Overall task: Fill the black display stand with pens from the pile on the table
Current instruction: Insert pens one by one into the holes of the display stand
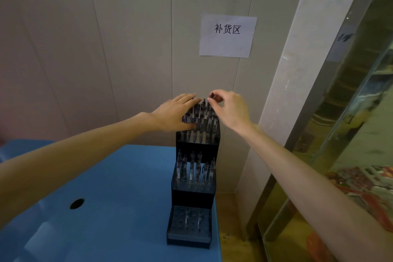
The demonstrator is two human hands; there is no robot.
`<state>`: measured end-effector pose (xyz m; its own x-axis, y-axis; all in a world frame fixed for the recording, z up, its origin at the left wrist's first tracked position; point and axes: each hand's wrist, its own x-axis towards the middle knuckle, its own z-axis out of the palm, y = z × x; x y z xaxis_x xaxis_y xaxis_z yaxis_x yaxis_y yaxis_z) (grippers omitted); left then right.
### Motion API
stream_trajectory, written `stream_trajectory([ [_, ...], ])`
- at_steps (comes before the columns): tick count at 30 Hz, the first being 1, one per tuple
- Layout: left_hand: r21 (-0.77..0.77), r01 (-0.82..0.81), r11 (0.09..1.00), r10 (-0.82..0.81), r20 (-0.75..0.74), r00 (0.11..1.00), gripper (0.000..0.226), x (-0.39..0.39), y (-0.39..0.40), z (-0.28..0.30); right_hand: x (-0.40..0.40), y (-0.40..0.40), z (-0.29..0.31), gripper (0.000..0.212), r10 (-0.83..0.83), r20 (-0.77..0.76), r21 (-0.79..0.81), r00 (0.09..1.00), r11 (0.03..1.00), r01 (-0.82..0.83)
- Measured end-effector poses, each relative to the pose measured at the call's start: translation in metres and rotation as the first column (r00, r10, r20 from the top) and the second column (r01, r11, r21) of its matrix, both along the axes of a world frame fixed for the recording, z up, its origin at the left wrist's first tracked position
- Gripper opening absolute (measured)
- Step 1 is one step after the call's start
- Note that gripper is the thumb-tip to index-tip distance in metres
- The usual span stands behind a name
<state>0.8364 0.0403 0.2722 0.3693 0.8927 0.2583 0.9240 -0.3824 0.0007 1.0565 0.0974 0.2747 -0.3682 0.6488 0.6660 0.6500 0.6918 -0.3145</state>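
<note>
Black display stand: three stepped tiers, rising toward the wall, set at the right edge of the blue tabletop. Each tier carries a perforated tray of round holes. Top tier: densely packed with upright pens. Middle tier: roughly ten pens, clear barrels with dark caps. Bottom tier: mostly vacant holes, two or three pens standing.

Left hand: flat, fingers extended, laid against the left side of the top-tier pens; grips nothing.

Right hand: thumb and forefinger pinched at the cap of one top-tier pen, other fingers curled.

White paper sign: on wall above stand.
</note>
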Motion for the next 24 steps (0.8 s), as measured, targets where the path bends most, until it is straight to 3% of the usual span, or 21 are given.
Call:
stream_trajectory([
  [4,0.011,-0.006,1.000,0.006,0.064,0.998,0.097,0.002,-0.002,-0.004,-0.006,0.002,-0.004,0.034,-0.067,0.086,-0.052,0.994,0.996,0.072],
  [8,0.058,-0.007,0.998,-0.006,0.230,0.973,0.099,0.009,-0.005,-0.012,-0.004,-0.002,-0.014,0.038,-0.064,0.031,-0.070,0.997,0.995,0.066],
  [11,0.069,-0.028,0.997,0.008,0.273,0.962,0.100,0.013,-0.004,-0.013,-0.003,-0.008,-0.012,0.041,-0.056,0.029,-0.068,0.998,0.996,0.058],
  [18,-0.004,-0.151,0.989,0.150,0.117,0.982,0.113,0.003,-0.018,0.006,0.005,-0.016,-0.004,0.060,-0.094,0.294,-0.157,0.951,0.977,0.145],
  [21,0.015,-0.210,0.978,0.210,0.025,0.977,0.107,-0.012,-0.034,0.012,0.008,-0.024,0.000,0.065,-0.131,0.371,-0.173,0.919,0.963,0.207],
  [24,0.041,-0.278,0.960,0.281,-0.131,0.951,0.098,-0.031,-0.051,0.013,0.007,-0.031,0.006,0.069,-0.177,0.530,-0.113,0.830,0.954,0.276],
])
